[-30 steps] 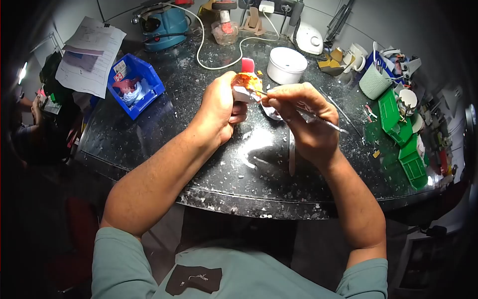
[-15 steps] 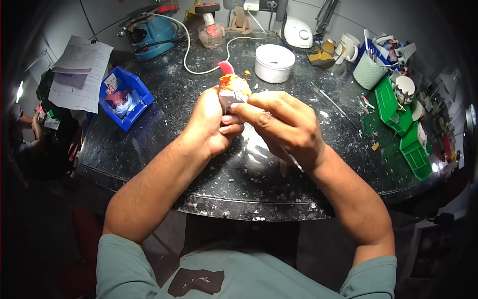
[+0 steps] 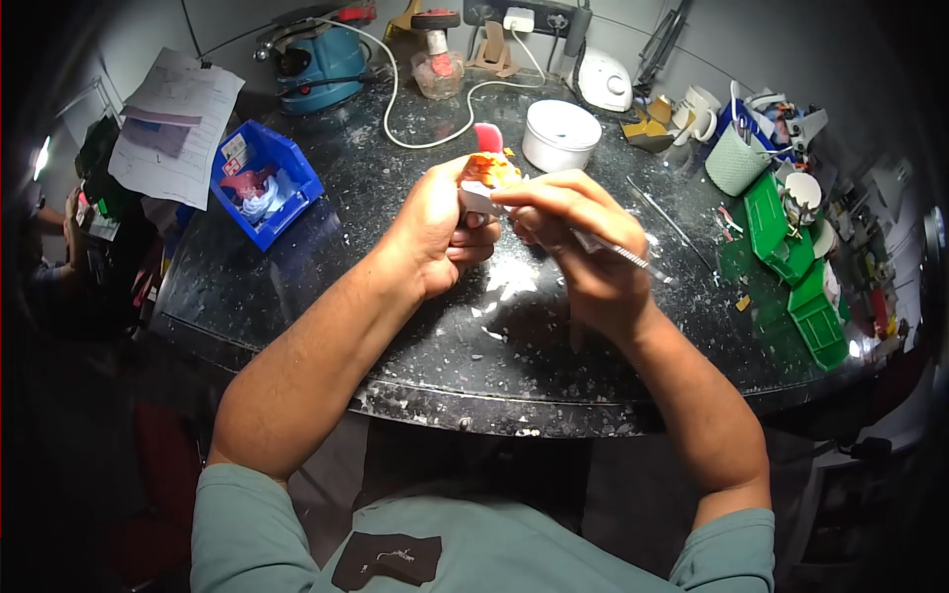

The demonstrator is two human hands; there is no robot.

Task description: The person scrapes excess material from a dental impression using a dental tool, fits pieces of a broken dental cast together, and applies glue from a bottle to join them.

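Note:
My left hand point(image 3: 442, 232) is closed around what looks like a dental impression point(image 3: 491, 170), with crumbly orange material, a whitish-grey lower part and a red tab standing up behind. My right hand point(image 3: 593, 242) pinches a slim metal hand tool point(image 3: 633, 257) with a ridged handle, which sticks out past the palm towards the lower right. Its working tip lies against or close to the whitish part, though fingers partly cover it. Both hands are raised over the dark speckled worktop point(image 3: 445, 346).
Behind the hands stands a white round tub point(image 3: 561, 138). To the left are a blue bin point(image 3: 301, 203) and hanging papers point(image 3: 178, 128); green bins point(image 3: 819, 321) line the right. Another metal tool point(image 3: 672, 227) lies on the worktop. A white cable point(image 3: 395, 109) runs along the back.
The view has shifted slightly. My right hand has turned, so more of the tool's ridged handle shows. The impression is tilted a little differently in my left hand.

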